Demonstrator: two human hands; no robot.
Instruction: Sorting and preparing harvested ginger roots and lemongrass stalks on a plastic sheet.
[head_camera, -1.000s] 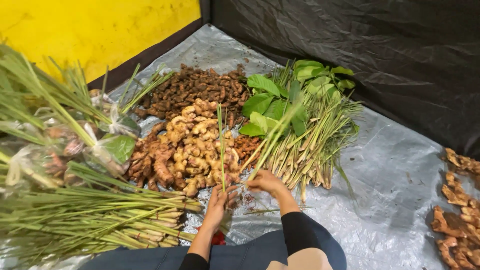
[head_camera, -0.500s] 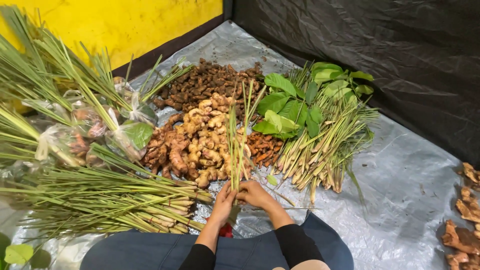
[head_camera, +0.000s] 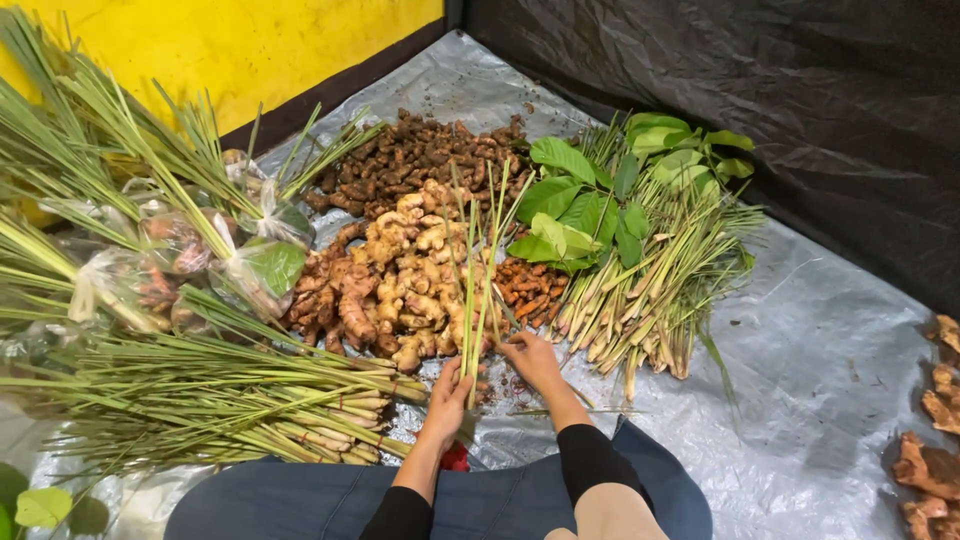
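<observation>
Head view: my left hand (head_camera: 449, 391) is closed around the base of a few lemongrass stalks (head_camera: 474, 285), holding them upright so their thin green tips rise over the ginger pile (head_camera: 410, 280). My right hand (head_camera: 532, 362) sits just beside it, fingers half curled and pinching at the same stalks low down, near their pale ends. Both forearms come up from my lap in black sleeves (head_camera: 590, 460), over my blue jeans (head_camera: 300, 500). A small red thing (head_camera: 455, 458) shows under my left wrist; I cannot tell what it is.

Just past my hands, the ginger lies heaped on the grey tarp (head_camera: 820, 370), with small orange turmeric (head_camera: 528, 285) to its right and a darker heap of roots (head_camera: 420, 155) behind it. Right of the turmeric, a fan of trimmed lemongrass (head_camera: 650, 290) lies with its pale ends toward me, and broad green leaves (head_camera: 600, 200) rest on top of it. To my left, a long bundle of lemongrass (head_camera: 200, 400) lies sideways, its cut ends near my left hand. Beyond that are clear plastic bags (head_camera: 250, 260) holding mixed pieces and leaves, among more long green stalks. Brown root pieces (head_camera: 930, 470) lie well apart at the far right edge. A yellow wall (head_camera: 250, 50) and black sheeting (head_camera: 750, 90) close the back.
</observation>
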